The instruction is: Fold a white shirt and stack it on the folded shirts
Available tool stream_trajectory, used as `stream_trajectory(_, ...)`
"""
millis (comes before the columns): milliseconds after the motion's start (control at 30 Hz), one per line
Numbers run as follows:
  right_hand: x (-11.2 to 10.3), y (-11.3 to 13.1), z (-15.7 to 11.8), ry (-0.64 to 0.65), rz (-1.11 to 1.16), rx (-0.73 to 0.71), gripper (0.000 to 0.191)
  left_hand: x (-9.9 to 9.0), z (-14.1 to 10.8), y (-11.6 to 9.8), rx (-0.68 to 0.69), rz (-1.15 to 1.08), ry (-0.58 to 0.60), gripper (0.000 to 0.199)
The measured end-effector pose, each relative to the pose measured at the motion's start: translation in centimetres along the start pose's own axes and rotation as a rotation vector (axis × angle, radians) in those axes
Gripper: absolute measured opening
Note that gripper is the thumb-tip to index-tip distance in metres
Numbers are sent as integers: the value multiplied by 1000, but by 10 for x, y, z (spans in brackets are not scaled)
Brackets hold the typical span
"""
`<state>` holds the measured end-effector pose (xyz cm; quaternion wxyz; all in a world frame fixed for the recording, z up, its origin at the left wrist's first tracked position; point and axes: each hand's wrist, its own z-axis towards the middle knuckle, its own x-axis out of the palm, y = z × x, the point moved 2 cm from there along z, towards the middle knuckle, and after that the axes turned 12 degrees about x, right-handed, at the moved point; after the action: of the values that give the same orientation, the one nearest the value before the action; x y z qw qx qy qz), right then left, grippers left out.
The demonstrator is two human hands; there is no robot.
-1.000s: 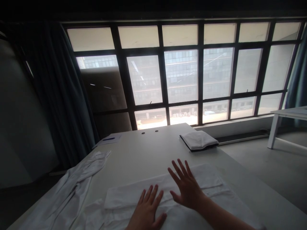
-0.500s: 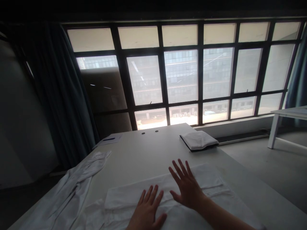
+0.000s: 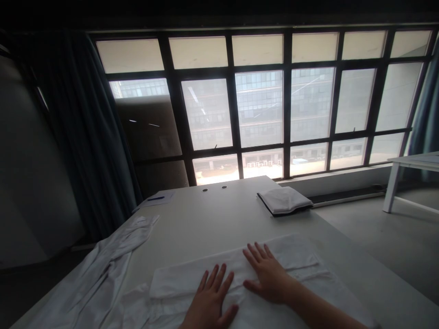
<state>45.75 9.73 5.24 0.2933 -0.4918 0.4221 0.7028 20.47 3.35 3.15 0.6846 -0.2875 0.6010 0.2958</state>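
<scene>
A white cloth garment (image 3: 291,249) lies spread over the near part of the table, with creases and a seam line across it. My left hand (image 3: 211,299) rests flat on it near the bottom centre, fingers spread and thumb out to the right. To the right, my right hand (image 3: 265,274) also lies palm down on the cloth, its fingers apart and pointing up and left. Neither hand grips anything. The garment's near part runs out of view at the bottom.
A rumpled white garment (image 3: 109,256) lies along the table's left side. A folded white cloth with a dark edge (image 3: 284,200) sits at the far right of the white table (image 3: 206,219). Beyond are a pen (image 3: 156,198) on paper, a blue curtain (image 3: 92,151) and another table (image 3: 394,183).
My right hand has moved slightly down toward me and now lies flatter on the cloth. My left hand stays in nearly the same place.
</scene>
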Motion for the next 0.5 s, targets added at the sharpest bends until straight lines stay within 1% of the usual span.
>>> stream_trajectory(67, 7, -5, 0, 114, 33, 12, 84, 0, 0, -1, -5, 0, 10, 72)
stream_trajectory(100, 9, -7, 0, 133, 43, 17, 84, 0, 1, -2, -6, 3, 9, 72)
stream_trajectory(200, 11, -9, 0, 130, 55, 24, 86, 0, 1, -1, -3, 5, -5, 71)
stream_trajectory(267, 10, -9, 0, 132, 56, 23, 86, -2, -1, 6, 9, -26, 27, 71)
stream_trajectory(300, 10, -9, 0, 133, 56, 23, 86, -3, -3, 13, 6, -50, 60, 71)
stream_trajectory(367, 8, -9, 0, 136, 59, 24, 86, -8, -10, 35, -44, -104, 143, 70)
stream_trajectory(433, 7, -9, 0, 143, 66, 27, 87, -14, -24, 66, -176, -139, 213, 70)
stream_trajectory(500, 5, -9, -1, 152, 73, 30, 88, -21, -42, 100, -312, -145, 243, 78)
